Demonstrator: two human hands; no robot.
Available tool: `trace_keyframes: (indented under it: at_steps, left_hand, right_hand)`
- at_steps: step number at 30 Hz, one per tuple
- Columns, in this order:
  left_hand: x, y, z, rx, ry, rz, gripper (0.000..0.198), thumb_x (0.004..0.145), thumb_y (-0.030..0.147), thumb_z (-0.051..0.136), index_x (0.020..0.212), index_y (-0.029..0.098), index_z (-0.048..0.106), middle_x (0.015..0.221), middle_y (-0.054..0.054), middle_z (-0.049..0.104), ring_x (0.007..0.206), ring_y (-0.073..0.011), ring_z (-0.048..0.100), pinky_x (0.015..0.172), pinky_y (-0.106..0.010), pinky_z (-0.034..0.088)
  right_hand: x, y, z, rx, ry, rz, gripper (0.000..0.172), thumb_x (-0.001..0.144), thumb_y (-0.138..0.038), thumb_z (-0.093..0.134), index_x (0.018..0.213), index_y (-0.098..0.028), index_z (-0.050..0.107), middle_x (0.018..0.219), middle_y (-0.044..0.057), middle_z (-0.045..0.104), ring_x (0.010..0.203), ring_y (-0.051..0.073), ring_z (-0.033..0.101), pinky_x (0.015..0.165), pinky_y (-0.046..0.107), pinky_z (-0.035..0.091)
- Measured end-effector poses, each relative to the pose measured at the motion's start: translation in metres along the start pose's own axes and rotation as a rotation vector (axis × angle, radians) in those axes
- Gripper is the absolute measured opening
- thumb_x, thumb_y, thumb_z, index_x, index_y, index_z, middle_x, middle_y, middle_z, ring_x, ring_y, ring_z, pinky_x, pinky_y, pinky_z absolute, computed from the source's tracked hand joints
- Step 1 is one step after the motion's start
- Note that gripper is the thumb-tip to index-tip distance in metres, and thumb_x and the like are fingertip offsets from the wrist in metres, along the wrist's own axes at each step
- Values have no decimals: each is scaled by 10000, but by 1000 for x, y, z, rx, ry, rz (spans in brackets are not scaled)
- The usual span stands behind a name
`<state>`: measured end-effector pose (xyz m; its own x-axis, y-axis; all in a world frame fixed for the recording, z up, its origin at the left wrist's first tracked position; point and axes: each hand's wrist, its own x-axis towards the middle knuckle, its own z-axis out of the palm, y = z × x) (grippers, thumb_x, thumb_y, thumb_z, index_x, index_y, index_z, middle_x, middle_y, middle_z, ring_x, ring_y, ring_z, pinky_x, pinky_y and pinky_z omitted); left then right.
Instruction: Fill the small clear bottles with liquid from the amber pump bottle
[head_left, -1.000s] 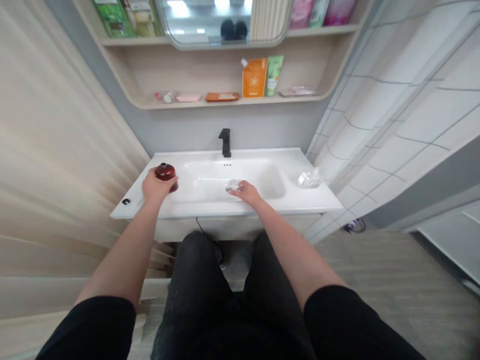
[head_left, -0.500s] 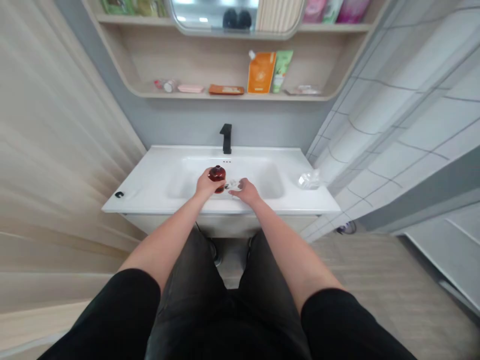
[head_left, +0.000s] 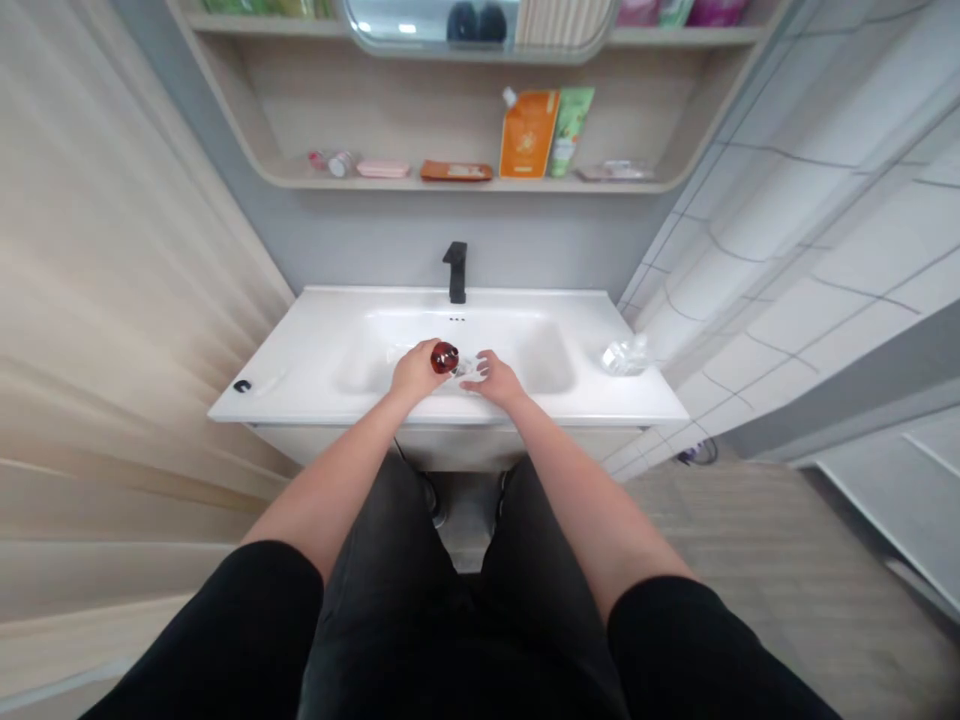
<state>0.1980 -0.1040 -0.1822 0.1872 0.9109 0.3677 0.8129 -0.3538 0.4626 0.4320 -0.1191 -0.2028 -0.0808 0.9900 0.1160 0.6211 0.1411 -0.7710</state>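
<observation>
Over the sink [head_left: 551, 375], my left hand [head_left: 414, 372] is wrapped round a dark red-brown bottle [head_left: 444, 357]. The bottle leans to the right, its neck pointing at my right hand [head_left: 496, 381]. That hand curls its fingers about a small clear container [head_left: 466, 367], just right of the bottle's mouth. Being see-through and blurred, the container does not show its exact kind. Whether the bottle touches it I cannot tell.
A black faucet [head_left: 457, 272] stands behind the basin. On the right counter sits a clear crumpled-looking plastic item [head_left: 624, 357]; a small black piece [head_left: 241, 386] lies at the left. The shelf above holds an orange pouch [head_left: 529, 135], a green tube [head_left: 571, 132] and an orange packet [head_left: 456, 171].
The bottle has gone from nearly upright to tilted rightward, its neck now toward the clear container. My right hand stays about where it was.
</observation>
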Motion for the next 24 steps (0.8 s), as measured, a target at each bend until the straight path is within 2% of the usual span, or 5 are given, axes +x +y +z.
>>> trace_keyframes:
  at_steps: [5,11,20,24]
  left_hand:
    - [-7,12,-5,148,-14,41,658,889,347,838,1510,243,645,1476,-135,739,1325,-363,714,1129,-463,539]
    - [-9,18,-7,218,3,72,615,981,353,725,1571,227,607,1565,-162,687,1429,-366,643,1196,-495,460]
    - [-11,18,-10,209,48,161,608,964,207,626,1571,225,624,1588,-162,675,1495,-368,574,1258,-538,364]
    - [-12,20,-12,194,31,153,640,951,173,600,1587,242,620,1610,-154,658,1533,-367,537,1289,-554,325]
  right_hand:
    - [-1,1,1,26,-3,19,742,726,-451,988,1317,-277,574,1145,47,782,952,236,767,911,378,600]
    - [0,0,0,13,2,2,748,725,-489,990,1313,-279,579,1143,49,785,983,249,774,938,392,602]
    - [-2,-5,0,-2,-7,15,763,719,-473,1004,1325,-283,580,1148,50,784,1007,257,777,975,408,606]
    - [-3,-7,0,-12,0,10,759,718,-466,1006,1328,-288,590,1149,49,781,1012,256,775,975,412,610]
